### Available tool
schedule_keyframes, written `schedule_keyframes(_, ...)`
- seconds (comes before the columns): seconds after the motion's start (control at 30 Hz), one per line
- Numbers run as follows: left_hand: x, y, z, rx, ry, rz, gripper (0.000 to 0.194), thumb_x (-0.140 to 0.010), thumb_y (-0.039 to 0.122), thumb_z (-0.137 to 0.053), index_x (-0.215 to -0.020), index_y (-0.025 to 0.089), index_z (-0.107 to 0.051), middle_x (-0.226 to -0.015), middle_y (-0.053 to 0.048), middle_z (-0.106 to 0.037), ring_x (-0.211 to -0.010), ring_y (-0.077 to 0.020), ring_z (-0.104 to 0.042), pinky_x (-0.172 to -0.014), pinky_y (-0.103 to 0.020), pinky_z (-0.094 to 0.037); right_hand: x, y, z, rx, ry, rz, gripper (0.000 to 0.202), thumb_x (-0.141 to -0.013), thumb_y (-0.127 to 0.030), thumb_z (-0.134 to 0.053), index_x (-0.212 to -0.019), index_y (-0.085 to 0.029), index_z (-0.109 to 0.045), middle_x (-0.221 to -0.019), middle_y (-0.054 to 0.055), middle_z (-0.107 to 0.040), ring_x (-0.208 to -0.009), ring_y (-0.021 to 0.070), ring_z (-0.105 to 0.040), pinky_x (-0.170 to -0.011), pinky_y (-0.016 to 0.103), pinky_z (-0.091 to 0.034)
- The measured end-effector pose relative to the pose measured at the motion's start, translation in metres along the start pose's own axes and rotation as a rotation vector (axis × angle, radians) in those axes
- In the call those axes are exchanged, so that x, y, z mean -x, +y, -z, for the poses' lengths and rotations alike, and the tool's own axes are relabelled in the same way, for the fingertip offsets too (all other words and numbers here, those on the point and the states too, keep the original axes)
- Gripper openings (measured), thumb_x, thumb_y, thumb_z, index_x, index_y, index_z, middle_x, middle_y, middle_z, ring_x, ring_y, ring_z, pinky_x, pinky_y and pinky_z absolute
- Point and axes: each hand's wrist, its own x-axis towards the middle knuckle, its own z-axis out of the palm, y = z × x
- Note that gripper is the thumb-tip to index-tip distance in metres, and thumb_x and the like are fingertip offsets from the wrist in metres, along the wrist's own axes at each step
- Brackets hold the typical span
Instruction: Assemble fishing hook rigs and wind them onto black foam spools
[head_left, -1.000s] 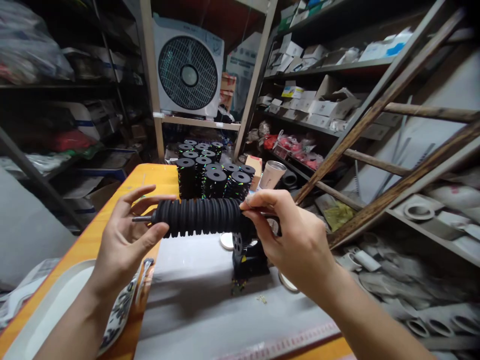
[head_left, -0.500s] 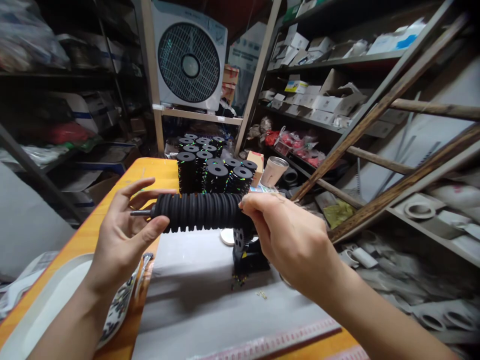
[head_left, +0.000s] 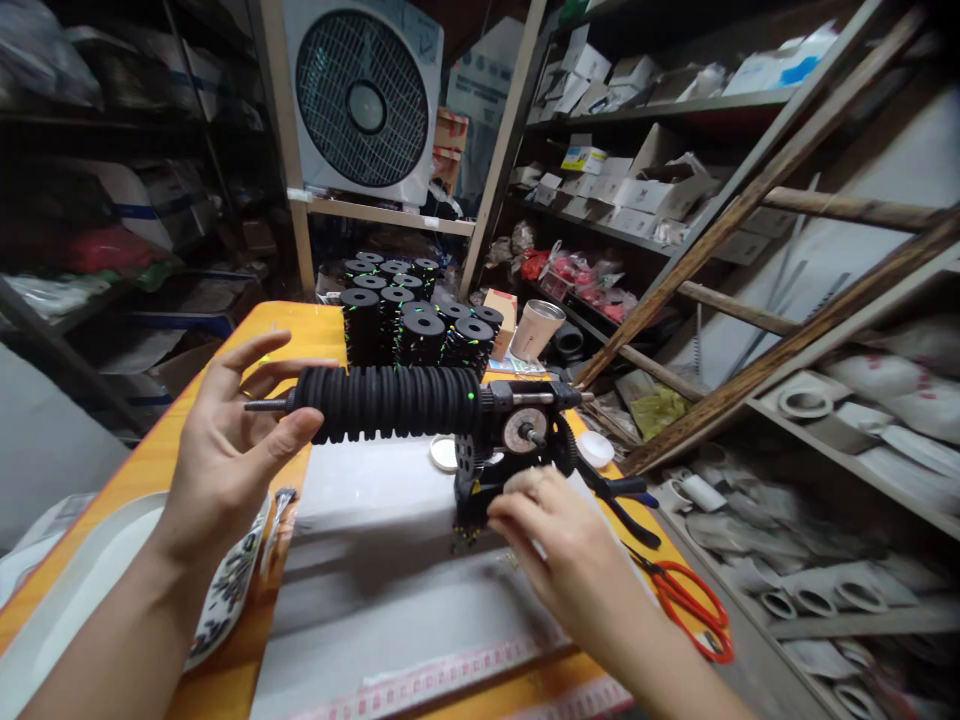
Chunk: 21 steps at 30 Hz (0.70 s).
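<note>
A black ribbed foam roller (head_left: 390, 402) lies level on a thin spindle, attached to a black geared stand (head_left: 517, 430) with a round dial. My left hand (head_left: 240, 420) is closed around the roller's left end, thumb in front and fingers behind. A small green dot (head_left: 471, 396) shows at the roller's right end. My right hand (head_left: 551, 530) is below the dial, in front of the stand's foot, with its fingertips pinched together; whatever is between them is hidden. Tiny coloured pieces (head_left: 466, 538) lie on the white board (head_left: 375, 580) beside these fingertips.
A white tray (head_left: 97, 570) of small dark pieces is at left. Red-handled scissors (head_left: 694, 610) and black-handled pliers (head_left: 626, 500) lie at right. Several black cylinders (head_left: 420, 335) stand behind, near a metal cup (head_left: 538, 330). A wooden ladder (head_left: 750, 230) leans at right; a fan (head_left: 365, 105) stands behind.
My right hand has moved down from the roller's right end to the board, uncovering the stand, dial and green dot. My left hand keeps its hold. The view has shifted slightly.
</note>
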Motion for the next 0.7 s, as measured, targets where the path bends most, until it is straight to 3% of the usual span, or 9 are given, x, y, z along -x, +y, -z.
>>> schedule_keyframes(0.13,0.0,0.0,0.0,-0.008,-0.002,-0.008,0.061,-0.074,0.025,-0.087,-0.13,0.029,-0.063,-0.11,-0.005,-0.066,-0.072,-0.011,-0.067,-0.064,-0.016,-0.057,0.035,0.006,-0.038,0.004,-0.059,-0.181,0.015,-0.084,-0.002,-0.069,-0.085,-0.017,-0.074,-0.08,0.009,-0.068,-0.077,0.0286,-0.066,-0.065,0.041,-0.058)
schedule_keyframes(0.27,0.001,0.0,0.0,-0.019,-0.002,-0.012,0.06,-0.075,0.026,-0.086,-0.13,0.029,-0.063,-0.111,-0.006,-0.067,-0.076,-0.0126,-0.069,-0.066,-0.018,-0.059,0.038,0.0,-0.057,-0.099,-0.063,-0.226,0.019,-0.086,-0.002,-0.067,-0.093,-0.018,-0.075,-0.09,0.007,-0.072,-0.085,0.0244,-0.069,-0.074,0.036,-0.059)
schedule_keyframes(0.4,0.001,0.0,0.001,-0.032,-0.01,-0.035,0.059,-0.075,0.026,-0.086,-0.13,0.029,-0.063,-0.111,-0.006,-0.067,-0.076,-0.0132,-0.07,-0.066,-0.018,-0.06,0.039,-0.01,-0.058,-0.201,-0.081,-0.198,0.018,-0.088,-0.002,-0.066,-0.091,-0.019,-0.073,-0.089,0.004,-0.07,-0.086,0.0199,-0.067,-0.076,0.03,-0.059)
schedule_keyframes(0.57,0.001,0.0,0.002,-0.039,-0.007,-0.046,0.058,-0.075,0.024,-0.086,-0.13,0.029,-0.064,-0.111,-0.005,-0.066,-0.073,-0.0115,-0.068,-0.063,-0.017,-0.059,0.04,-0.013,-0.053,-0.208,-0.087,-0.165,0.018,-0.091,-0.002,-0.057,-0.09,-0.017,-0.067,-0.086,0.006,-0.065,-0.083,0.023,-0.064,-0.072,0.034,-0.057)
schedule_keyframes(0.7,0.001,0.0,0.001,-0.04,0.002,-0.038,0.058,-0.075,0.026,-0.086,-0.129,0.029,-0.065,-0.11,-0.005,-0.066,-0.073,-0.0117,-0.068,-0.063,-0.017,-0.058,0.027,-0.015,-0.03,-0.204,-0.009,-0.124,0.016,-0.094,-0.005,-0.05,-0.091,-0.018,-0.059,-0.082,0.005,-0.063,-0.075,0.0205,-0.061,-0.066,0.033,-0.052)
